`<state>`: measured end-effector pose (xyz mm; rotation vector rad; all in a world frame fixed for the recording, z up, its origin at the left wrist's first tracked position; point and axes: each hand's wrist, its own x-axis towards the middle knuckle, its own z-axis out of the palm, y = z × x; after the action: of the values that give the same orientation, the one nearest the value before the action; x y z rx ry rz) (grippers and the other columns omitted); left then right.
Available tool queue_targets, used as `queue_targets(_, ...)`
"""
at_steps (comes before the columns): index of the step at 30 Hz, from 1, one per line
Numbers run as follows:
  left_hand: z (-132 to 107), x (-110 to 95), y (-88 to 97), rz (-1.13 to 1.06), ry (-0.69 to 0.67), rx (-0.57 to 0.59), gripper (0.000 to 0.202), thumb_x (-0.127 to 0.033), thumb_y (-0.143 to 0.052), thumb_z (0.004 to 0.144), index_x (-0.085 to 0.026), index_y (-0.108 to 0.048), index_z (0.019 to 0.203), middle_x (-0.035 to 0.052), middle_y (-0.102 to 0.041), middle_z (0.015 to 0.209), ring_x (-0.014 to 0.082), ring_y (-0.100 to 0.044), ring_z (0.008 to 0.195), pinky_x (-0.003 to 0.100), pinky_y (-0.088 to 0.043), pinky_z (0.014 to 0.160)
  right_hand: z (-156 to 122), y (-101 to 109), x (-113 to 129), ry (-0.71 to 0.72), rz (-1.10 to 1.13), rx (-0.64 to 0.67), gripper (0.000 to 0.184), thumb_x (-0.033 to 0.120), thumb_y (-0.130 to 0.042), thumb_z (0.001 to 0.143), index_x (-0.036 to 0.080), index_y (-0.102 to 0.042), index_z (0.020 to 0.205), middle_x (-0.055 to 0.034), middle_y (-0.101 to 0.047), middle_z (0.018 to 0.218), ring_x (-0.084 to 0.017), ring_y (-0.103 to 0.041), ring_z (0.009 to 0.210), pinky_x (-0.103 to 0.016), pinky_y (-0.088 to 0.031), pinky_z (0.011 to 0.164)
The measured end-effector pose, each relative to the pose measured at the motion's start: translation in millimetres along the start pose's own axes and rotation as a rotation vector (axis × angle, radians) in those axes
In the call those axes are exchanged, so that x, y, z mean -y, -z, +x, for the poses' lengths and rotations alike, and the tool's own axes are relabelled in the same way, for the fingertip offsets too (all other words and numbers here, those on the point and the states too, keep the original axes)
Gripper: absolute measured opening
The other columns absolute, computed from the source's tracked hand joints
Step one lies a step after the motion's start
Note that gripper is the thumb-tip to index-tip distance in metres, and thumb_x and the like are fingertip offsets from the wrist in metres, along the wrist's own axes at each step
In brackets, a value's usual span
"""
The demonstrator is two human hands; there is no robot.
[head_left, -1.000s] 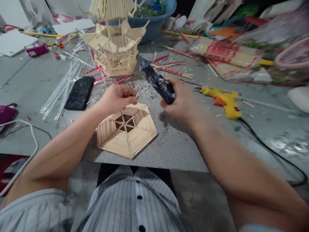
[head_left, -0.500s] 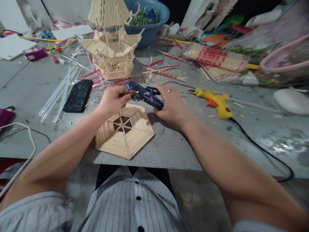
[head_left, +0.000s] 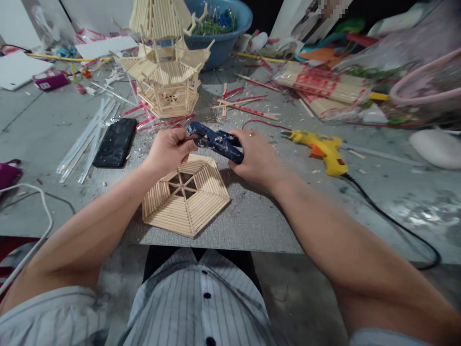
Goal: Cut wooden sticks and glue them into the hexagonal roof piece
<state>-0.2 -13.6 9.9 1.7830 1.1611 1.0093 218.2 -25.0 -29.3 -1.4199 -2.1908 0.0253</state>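
Observation:
My right hand point(head_left: 257, 156) is wrapped round the dark blue handles of a hand cutter point(head_left: 216, 140), which is scuffed with pale marks. At its jaw end, my left hand point(head_left: 171, 150) pinches a small wooden stick, almost wholly hidden by thumb and fingers. Below both hands, a six-sided panel of wooden sticks point(head_left: 187, 211) lies flat on the table, with spokes across an open centre. Behind the hands stands a tiered pagoda model point(head_left: 169, 72) made of similar sticks.
A yellow glue gun point(head_left: 320, 149) with a black cord lies to the right. Left are a black phone point(head_left: 115, 143) and clear glue sticks point(head_left: 88, 139). Packed wooden sticks point(head_left: 324, 86) lie at the back right. A blue basin point(head_left: 226, 43) stands behind the pagoda.
A pale stick end seen at the cutter's jaws no longer shows. Both hands and the cutter stay in nearly the same place; the view has shifted slightly.

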Motion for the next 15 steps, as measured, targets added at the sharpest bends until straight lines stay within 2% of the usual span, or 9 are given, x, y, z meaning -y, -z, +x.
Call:
queue_targets(6, 0.0, 3.2, -0.4, 0.035, -0.017, 0.001, 0.019, -0.011, -0.058, 0.075, -0.017, -0.053, 0.058, -0.0057, -0.045, 0.042, 0.0035, -0.038, 0.038, 0.020, -0.029, 0.042, -1.1, -2.9, -3.5, -0.024, 0.017, 0.022, 0.057, 0.024, -0.062, 0.064, 0.026, -0.050, 0.119, -0.0109, -0.063, 0.108, -0.034, -0.060, 0.099, -0.050, -0.049, 0.081)
queue_targets(15, 1.2, 3.1, -1.6, 0.050, -0.007, -0.026, 0.024, -0.011, -0.057, 0.074, -0.018, -0.048, 0.054, -0.0056, -0.044, 0.039, 0.0036, -0.037, 0.038, 0.020, -0.028, 0.040, -0.3, -3.0, 3.7, -0.057, -0.004, 0.069, 0.046, 0.024, -0.058, 0.065, 0.025, -0.053, 0.110, -0.0111, -0.066, 0.107, -0.034, -0.063, 0.098, -0.048, -0.050, 0.079)
